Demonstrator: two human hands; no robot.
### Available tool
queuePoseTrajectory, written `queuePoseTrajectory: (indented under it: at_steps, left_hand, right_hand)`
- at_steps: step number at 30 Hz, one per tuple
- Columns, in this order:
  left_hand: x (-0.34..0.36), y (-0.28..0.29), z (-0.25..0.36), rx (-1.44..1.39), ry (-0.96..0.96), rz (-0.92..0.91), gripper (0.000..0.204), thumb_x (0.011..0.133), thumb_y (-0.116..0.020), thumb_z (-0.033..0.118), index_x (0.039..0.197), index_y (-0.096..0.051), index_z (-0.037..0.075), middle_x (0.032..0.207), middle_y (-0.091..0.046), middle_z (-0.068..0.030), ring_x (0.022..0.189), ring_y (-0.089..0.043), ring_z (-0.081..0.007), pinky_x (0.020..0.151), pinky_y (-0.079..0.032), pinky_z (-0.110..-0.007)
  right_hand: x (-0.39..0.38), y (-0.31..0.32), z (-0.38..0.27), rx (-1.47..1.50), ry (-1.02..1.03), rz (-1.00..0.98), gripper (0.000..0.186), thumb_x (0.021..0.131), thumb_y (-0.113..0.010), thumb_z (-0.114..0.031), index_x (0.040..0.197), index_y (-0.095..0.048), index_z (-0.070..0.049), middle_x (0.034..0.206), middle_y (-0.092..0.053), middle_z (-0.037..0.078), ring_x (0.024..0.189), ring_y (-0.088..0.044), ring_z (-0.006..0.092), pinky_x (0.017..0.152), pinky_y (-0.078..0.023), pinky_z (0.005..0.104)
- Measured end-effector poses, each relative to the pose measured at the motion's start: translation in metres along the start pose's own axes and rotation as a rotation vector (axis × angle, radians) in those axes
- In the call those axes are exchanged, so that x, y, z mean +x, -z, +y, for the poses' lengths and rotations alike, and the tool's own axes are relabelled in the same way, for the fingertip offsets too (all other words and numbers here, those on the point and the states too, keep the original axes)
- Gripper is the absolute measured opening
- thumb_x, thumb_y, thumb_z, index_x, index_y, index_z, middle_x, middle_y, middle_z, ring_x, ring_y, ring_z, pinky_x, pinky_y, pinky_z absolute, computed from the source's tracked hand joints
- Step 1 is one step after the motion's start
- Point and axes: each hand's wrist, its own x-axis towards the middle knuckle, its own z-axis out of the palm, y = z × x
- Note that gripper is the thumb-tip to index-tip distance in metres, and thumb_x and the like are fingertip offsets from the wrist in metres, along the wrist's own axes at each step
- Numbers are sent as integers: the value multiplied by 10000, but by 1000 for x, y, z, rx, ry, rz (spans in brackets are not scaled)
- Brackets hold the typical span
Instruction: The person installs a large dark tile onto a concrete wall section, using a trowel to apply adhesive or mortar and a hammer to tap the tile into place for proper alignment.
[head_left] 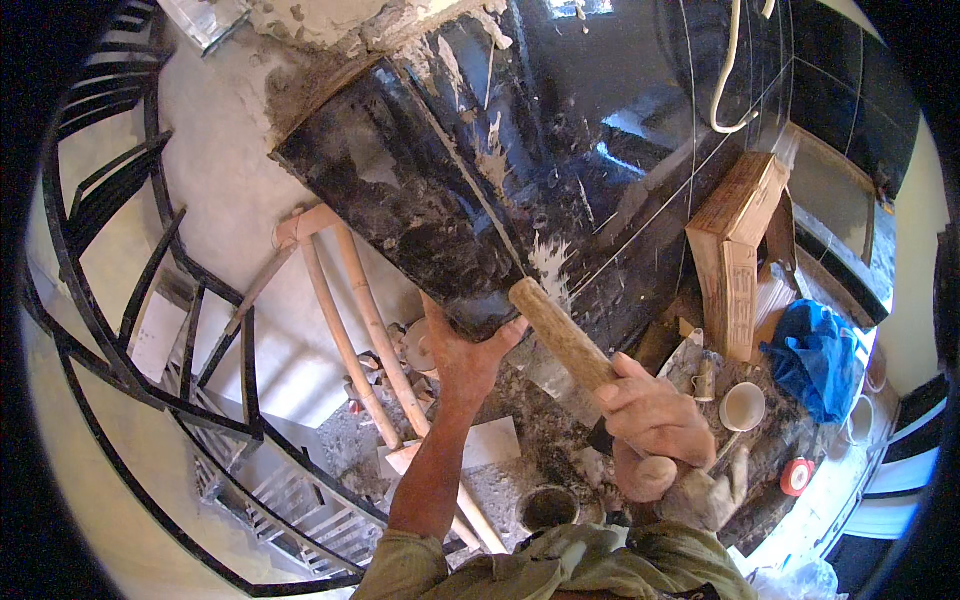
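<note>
A glossy black wall tile (pixel 400 190), smudged with dust, stands at the upper middle against the wall. My left hand (pixel 463 350) cups its lower end, thumb to the right and fingers to the left, partly hidden by the tile. My right hand (pixel 660 425) is closed around a pale wooden handle (pixel 560 330). The rounded butt of that handle points up and left, at the tile's lower right edge; whether it touches cannot be told. The tool's other end is hidden in my hand.
Left are a black metal railing (pixel 150 390) and wooden poles (pixel 345 320). To the right, a cardboard box (pixel 735 255), blue plastic bag (pixel 815 360), white cup (pixel 742 407) and red-and-white tape roll (pixel 797 477) lie about. A dark bucket (pixel 548 508) stands below; a cable (pixel 728 80) hangs upper right.
</note>
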Motion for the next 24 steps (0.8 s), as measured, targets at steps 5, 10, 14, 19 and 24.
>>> queuePoseTrajectory:
  at_steps: [5, 10, 14, 19, 24]
  left_hand:
    - [2, 0, 1, -72, -24, -45, 837, 685, -844, 99, 1359, -352, 31, 1215, -543, -105, 1050, -591, -208, 909, -511, -351]
    - [-1, 1, -1, -187, 44, -38, 893, 678, -855, 119, 1385, -322, 7, 1247, -533, -126, 1098, -584, -231, 935, -499, -353]
    - [3, 5, -15, -36, -69, 7, 1077, 667, -876, 200, 1476, -201, -25, 1350, -473, -189, 1220, -510, -279, 1036, -425, -376]
    - [12, 7, -2, -94, -104, -51, 1256, 669, -878, 302, 1521, -31, -65, 1467, -327, -256, 1325, -400, -303, 1107, -341, -395]
    - [27, 5, 41, -175, -143, 29, 1164, 684, -859, 109, 1514, -63, -71, 1412, -393, -224, 1238, -492, -269, 1026, -439, -378]
  right_hand:
    - [5, 2, 1, -21, -59, -49, 337, 957, -616, -342, 902, -530, -21, 787, -629, 181, 869, -676, 393, 961, -446, 645]
    - [4, 4, 10, 13, 55, -120, 359, 963, -597, -370, 903, -517, -25, 833, -623, 187, 898, -665, 393, 982, -430, 644]
    - [9, -4, 8, -44, 20, -98, 374, 982, -540, -409, 894, -455, -55, 834, -594, 164, 902, -651, 368, 1001, -428, 629]
    - [7, -4, 5, -78, 98, 35, 357, 1003, -460, -435, 906, -407, -96, 816, -558, 139, 897, -634, 351, 994, -447, 626]
    - [21, -9, -1, 72, 86, -52, 324, 977, -573, -286, 852, -543, 11, 899, -623, 195, 936, -651, 413, 995, -410, 663]
